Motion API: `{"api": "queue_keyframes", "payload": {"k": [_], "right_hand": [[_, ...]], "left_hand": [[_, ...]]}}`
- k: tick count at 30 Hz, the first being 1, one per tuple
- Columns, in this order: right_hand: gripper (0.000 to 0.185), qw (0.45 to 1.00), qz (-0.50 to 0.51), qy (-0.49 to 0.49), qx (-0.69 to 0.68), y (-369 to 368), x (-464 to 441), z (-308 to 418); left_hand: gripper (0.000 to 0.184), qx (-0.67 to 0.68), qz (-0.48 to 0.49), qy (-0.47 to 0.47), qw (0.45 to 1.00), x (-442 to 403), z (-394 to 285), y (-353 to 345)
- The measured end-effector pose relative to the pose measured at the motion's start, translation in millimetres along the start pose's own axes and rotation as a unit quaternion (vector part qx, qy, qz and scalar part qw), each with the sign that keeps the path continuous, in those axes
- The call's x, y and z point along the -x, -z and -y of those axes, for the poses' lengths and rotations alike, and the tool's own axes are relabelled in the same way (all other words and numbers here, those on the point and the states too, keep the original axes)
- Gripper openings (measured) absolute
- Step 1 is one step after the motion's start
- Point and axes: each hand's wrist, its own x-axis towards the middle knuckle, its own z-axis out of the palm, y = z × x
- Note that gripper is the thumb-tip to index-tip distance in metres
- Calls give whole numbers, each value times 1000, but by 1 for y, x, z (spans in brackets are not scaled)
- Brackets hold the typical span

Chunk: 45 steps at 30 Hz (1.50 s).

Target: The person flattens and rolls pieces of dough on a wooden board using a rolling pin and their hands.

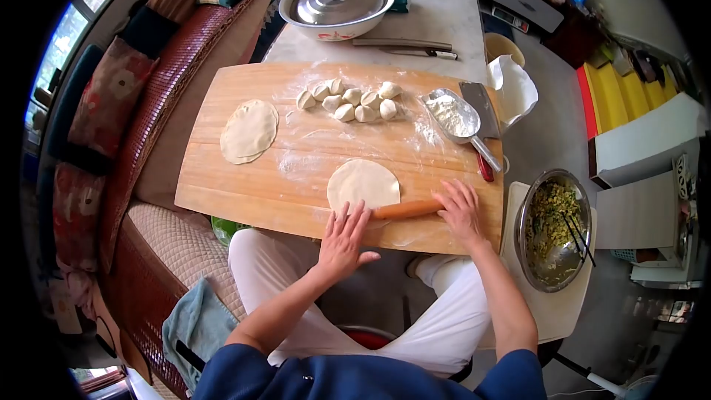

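My left hand (pixel 344 243) lies with fingers stretched out over the left end of a wooden rolling pin (pixel 407 210), its thumb pointing out to the right. At the pin's right end, my right hand (pixel 459 211) rests on top with its fingers spread, not wrapped round it. A round, thin dough wrapper (pixel 363 184) lies flat just beyond the pin, its near edge by my left fingertips. Farther left on the wooden board (pixel 222 204) is a stack of rolled wrappers (pixel 249 132). Several small dough pieces (pixel 345 112) sit in a floury cluster behind.
A metal scoop of flour (pixel 452 115) and a cleaver (pixel 481 107) lie at the board's right. A metal bowl of chopped filling (pixel 527 255) with chopsticks stands lower right. Beyond the board are a lidded basin (pixel 337 11) and a long knife (pixel 418 52). A sofa (pixel 159 89) runs along the left.
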Motion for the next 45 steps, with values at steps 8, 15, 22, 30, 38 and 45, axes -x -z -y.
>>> {"api": "queue_keyframes", "payload": {"k": [8,15,22,30,38,45], "right_hand": [[53,1000,-23,4,16,-40,-109,-24],[42,992,-61,-84,-76,-30,-65,1],[39,986,-94,-107,-92,0,-9,-24],[37,989,46,-24,-138,21,19,33],[41,998,-25,-54,15,-17,-71,-13],[53,999,-9,-30,19,-2,2,4]], "left_hand": [[83,-46,-128,165,977,-142,82,2],[80,13,-200,214,956,-120,10,-31],[90,-38,38,-185,981,-93,22,0],[97,5,20,-71,997,4,22,16],[92,-47,-97,49,993,-133,63,-4],[102,-25,16,-69,997,-13,16,9]]}}
